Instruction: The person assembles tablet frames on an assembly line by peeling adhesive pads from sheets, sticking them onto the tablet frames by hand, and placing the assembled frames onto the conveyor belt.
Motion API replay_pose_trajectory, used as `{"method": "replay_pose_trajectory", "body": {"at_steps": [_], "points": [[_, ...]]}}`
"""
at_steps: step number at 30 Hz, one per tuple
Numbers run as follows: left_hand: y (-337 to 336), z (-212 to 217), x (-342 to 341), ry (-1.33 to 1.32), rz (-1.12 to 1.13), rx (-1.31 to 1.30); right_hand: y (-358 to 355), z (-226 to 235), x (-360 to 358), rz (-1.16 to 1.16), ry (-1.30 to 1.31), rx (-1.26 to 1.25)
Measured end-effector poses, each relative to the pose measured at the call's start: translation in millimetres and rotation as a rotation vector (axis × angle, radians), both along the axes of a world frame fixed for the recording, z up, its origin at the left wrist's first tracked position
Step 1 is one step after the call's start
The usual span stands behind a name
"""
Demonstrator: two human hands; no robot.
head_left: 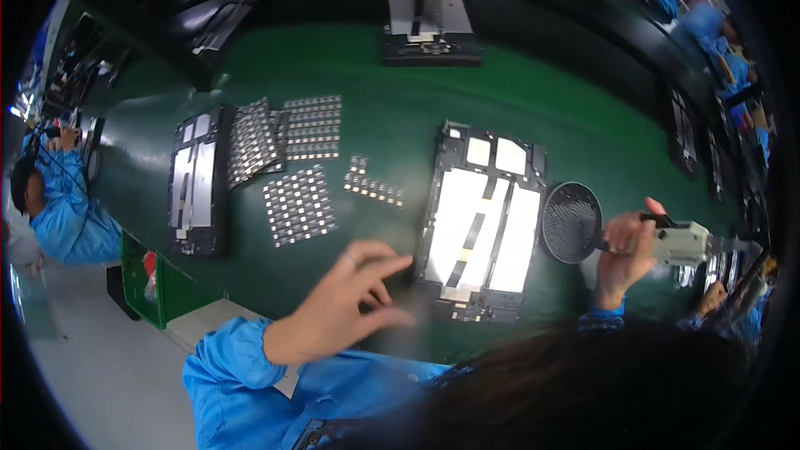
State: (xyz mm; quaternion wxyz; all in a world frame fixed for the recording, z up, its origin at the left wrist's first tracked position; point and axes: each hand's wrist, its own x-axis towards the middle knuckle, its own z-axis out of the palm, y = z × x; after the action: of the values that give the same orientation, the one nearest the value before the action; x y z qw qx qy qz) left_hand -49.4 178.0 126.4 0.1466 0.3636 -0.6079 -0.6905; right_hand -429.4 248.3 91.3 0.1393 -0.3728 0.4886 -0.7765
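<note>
An opened tablet with silvery battery panels and dark ribbon strips lies in front of me on the green table. My left hand hovers by its lower left edge, fingers apart and holding nothing. On the other side, my right hand is closed around a cream-and-black electric screwdriver, slightly blurred. Between that hand and the tablet stands a round black dish with a textured inside; its contents are too small to make out.
Sheets of small parts lie left of centre, with a loose strip beside them. Another opened tablet sits further left, and a stack of tablets at the back. Co-workers in blue sit at left and far right.
</note>
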Motion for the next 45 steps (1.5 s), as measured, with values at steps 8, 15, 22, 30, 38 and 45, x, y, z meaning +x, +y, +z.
{"method": "replay_pose_trajectory", "body": {"at_steps": [8, 15, 22, 30, 38, 45], "points": [[-122, -11, -5, -0.269, -0.214, -1.241, -5, 34, 53, 0.257, -0.109, -0.208], [-121, -8, -12, -0.266, -0.355, -1.042, -31, 52, 122, 0.503, -0.108, -0.195], [-114, -22, -24, -0.191, -0.246, -1.003, -43, 45, 133, 0.524, -0.139, -0.187], [-101, -26, -28, -0.274, -0.123, -1.252, -45, 39, 149, 0.506, -0.119, -0.141], [-70, -14, -20, -0.015, -0.170, -0.688, -46, 39, 154, 0.510, -0.144, -0.141], [-60, -10, -25, 0.027, -0.199, -0.431, -46, 35, 153, 0.557, -0.117, -0.119]]}}
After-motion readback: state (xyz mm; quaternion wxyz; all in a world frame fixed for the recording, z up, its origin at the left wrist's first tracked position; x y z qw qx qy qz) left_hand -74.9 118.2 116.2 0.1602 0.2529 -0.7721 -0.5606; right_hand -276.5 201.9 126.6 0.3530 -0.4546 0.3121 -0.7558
